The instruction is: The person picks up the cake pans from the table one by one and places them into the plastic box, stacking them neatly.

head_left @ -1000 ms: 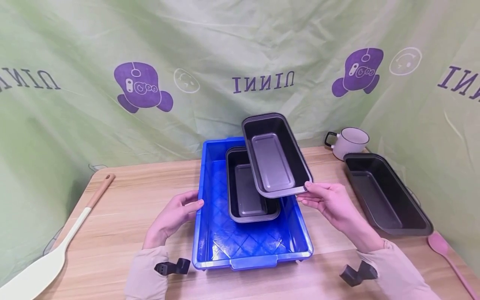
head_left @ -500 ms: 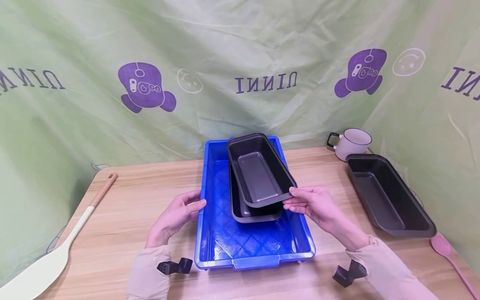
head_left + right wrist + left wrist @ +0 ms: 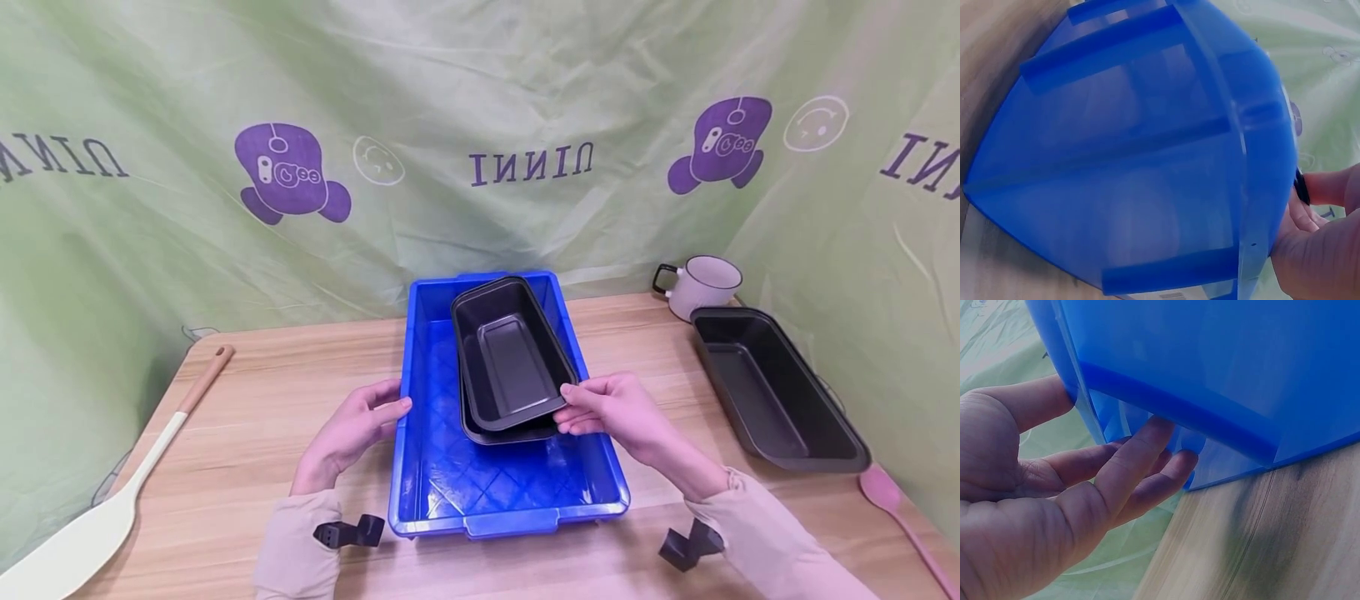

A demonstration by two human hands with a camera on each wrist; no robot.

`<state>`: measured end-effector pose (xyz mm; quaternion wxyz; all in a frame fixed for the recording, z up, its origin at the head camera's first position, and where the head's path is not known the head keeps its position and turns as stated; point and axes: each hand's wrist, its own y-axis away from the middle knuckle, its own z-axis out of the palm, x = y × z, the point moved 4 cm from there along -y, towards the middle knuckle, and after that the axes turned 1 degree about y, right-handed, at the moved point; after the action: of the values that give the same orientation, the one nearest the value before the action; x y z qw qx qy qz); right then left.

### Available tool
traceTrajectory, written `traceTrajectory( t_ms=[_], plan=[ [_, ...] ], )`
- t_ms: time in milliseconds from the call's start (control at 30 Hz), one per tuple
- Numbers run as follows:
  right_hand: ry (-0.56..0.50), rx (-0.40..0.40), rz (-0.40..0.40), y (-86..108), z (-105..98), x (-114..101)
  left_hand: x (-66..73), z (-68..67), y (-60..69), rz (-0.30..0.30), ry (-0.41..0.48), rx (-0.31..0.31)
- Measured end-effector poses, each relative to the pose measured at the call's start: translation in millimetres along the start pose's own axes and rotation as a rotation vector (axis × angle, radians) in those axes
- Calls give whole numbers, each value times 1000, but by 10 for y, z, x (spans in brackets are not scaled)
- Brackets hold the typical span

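Slightly askew upper pan point(image 3: 512, 360), dark, round-cornered, right hand point(image 3: 618, 415) pinching it, left hand point(image 3: 358, 429) gripping blue tray point(image 3: 480, 493)

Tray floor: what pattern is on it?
Tray floor: a diamond grid, best seen in the head view.

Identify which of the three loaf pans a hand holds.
The upper loaf pan over the blue bin: the right hand pinches its near right corner. The lower loaf pan lies beneath it; the rightmost loaf pan stands outside the bin.
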<state>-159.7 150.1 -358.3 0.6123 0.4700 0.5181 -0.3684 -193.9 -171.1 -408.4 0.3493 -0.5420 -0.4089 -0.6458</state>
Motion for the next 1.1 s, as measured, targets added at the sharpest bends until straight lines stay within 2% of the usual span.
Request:
traceTrajectory(
  t_ms=[300, 433, 767, 1100],
  plan=[
    [217, -95, 5, -65, 73, 17, -10, -7, -5, -2, -1, 4],
    [308, -128, 37, -82, 80, 37, -7, -8, -9, -3, -4, 5],
    [311, -159, 88, -77, 97, 48, 6, 5, 5, -3, 2, 2],
    [411, -185, 90, -87, 99, 39, 16, 12, 6, -4, 0, 2]
  ],
)
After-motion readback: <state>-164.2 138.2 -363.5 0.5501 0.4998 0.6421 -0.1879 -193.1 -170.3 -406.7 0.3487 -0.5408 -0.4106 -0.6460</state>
